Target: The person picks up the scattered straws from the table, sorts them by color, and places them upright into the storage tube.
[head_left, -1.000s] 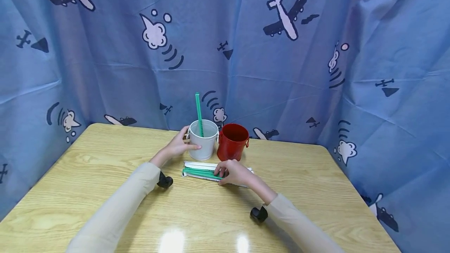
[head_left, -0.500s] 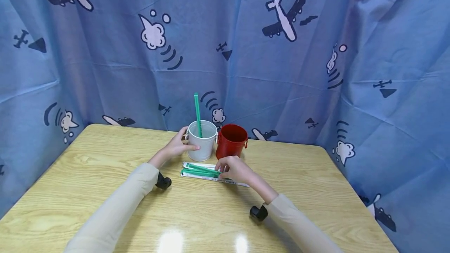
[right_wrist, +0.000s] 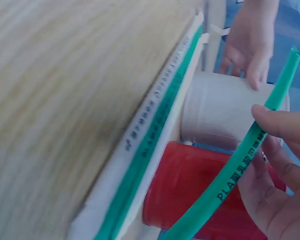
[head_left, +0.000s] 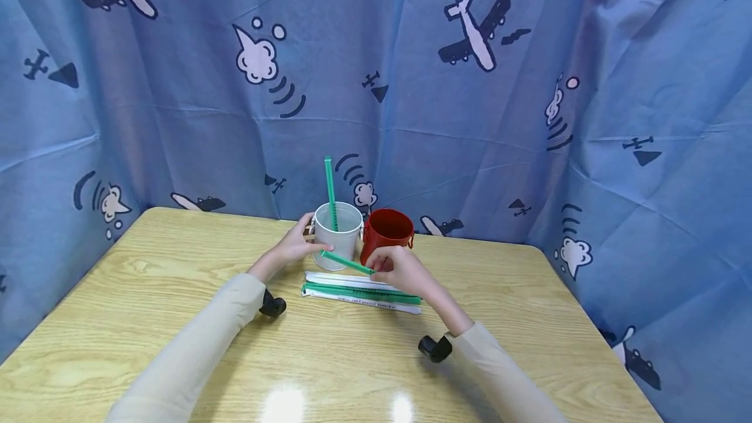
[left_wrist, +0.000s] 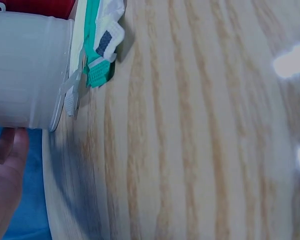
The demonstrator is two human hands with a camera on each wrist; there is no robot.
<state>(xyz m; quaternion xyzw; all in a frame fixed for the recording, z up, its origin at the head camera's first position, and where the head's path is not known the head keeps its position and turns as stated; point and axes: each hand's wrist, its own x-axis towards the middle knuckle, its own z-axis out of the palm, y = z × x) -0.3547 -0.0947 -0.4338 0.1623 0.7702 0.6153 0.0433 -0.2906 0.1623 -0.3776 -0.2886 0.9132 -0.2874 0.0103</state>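
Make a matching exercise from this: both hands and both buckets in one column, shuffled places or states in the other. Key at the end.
Column 1
1. left hand
2. white bucket
3. right hand
4. red bucket

Column 2
A. pinches a green straw
B. stands just right of the white bucket in the head view
C. has another green straw sticking up out of it
D. grips the side of the white bucket

Pairs: 1-D, 2-C, 3-A, 4-B

Sleeves [head_left: 200, 351]: long, cream, plain | wrist devices [head_left: 436, 349]: small, black, rounded
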